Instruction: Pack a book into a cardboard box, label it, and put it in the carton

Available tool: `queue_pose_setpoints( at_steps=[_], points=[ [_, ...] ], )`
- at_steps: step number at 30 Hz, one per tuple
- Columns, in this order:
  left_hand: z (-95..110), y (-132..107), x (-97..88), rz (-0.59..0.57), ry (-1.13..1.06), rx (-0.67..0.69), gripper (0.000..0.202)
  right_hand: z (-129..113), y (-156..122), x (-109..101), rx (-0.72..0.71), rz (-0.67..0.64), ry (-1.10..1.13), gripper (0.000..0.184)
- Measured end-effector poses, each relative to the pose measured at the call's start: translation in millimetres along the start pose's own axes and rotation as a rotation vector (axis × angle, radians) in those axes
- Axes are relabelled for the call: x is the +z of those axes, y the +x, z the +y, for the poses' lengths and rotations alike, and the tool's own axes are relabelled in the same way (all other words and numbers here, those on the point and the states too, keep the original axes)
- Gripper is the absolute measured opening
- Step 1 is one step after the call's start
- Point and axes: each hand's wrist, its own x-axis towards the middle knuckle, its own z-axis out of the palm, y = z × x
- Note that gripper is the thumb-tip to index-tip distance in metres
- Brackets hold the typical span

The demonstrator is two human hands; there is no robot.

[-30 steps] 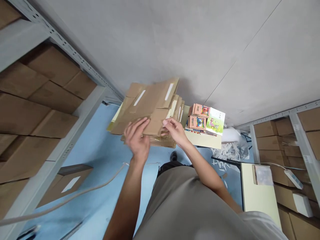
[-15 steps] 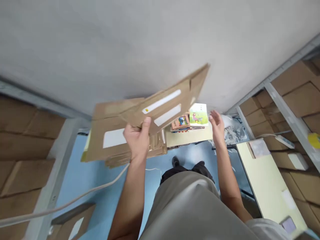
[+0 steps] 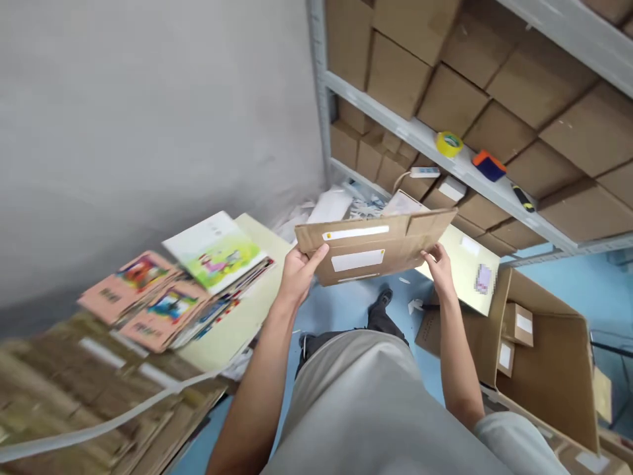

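Note:
A flattened cardboard box (image 3: 395,245) with white labels is held up in front of me, slightly tilted. My left hand (image 3: 301,274) grips its left end, thumb on the labelled face. At the lower right edge, my right hand (image 3: 438,267) pinches the cardboard between thumb and fingers. Left of the box, a stack of picture books (image 3: 217,254) lies on a cream table (image 3: 222,343), with orange-covered books (image 3: 165,310) beside it. More flattened cardboard boxes (image 3: 54,382) are piled at the lower left.
Metal shelving (image 3: 395,119) packed with cartons stands at the right, with yellow tape (image 3: 449,144) and a box cutter (image 3: 523,198) on it. A second cream table (image 3: 459,277) stands below. A large open carton (image 3: 548,356) holds small boxes. A pale cable (image 3: 103,429) crosses the lower left.
The view has turned right. My left hand has carried the flattened box away from the cardboard pile, and my right hand, free before, now grips its other end.

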Motion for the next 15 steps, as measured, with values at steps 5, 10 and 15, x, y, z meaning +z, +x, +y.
queue_pose_setpoints(
  at_steps=[5,10,15],
  points=[
    [-68.8,62.8,143.4,-0.135,0.111,0.022,0.077,71.8,18.9,-99.5,0.134,0.182,0.015,0.046],
    [-132.8,104.5,271.7,-0.281,0.221,0.029,0.085,125.7,41.3,-163.7,0.268,0.336,0.016,0.052],
    [-177.1,120.2,341.3,-0.405,0.254,0.007,0.093,157.8,55.0,-193.5,0.353,0.309,0.032,0.055]
  ],
)
